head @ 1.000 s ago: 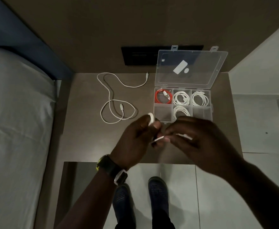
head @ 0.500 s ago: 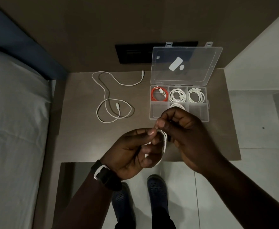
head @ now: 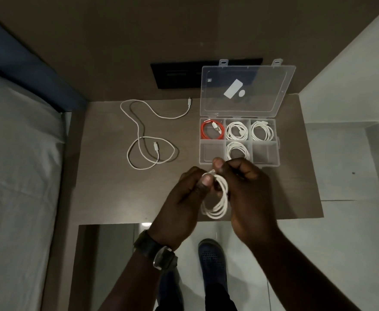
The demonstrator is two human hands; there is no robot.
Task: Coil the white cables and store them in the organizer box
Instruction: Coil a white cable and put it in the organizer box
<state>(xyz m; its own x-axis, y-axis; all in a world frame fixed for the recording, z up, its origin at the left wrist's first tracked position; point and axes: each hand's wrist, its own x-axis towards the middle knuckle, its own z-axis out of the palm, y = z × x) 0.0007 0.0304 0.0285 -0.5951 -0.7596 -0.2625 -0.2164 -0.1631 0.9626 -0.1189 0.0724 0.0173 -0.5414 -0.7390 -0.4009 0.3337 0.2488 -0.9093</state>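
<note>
1. White coil (head: 216, 198) now hangs in neat stacked loops between the two hands; half a second ago it was only a loop or two, so the winding looks nearly done.
2. Left hand (head: 181, 205) pinches the coil's top with its thumb, a closed grip on the cable. Right hand (head: 244, 191) is clenched on the same coil from the other side, thumb pressing at the top near the end of the cable.
3. Both hands have come nearer the body compared with a second ago, clear of the box (head: 239, 142), and the coil hangs just above the desk's (head: 107, 187) near edge.
4. Inside the box: a red cable in the back-left cell, white coils in three cells. The front-left and front-right cells look empty, so my guess is this coil goes into one of them next.
5. One loose cable (head: 148, 135) lies uncoiled on the desk, well left of the box, untouched. That one looks like the last job.
</note>
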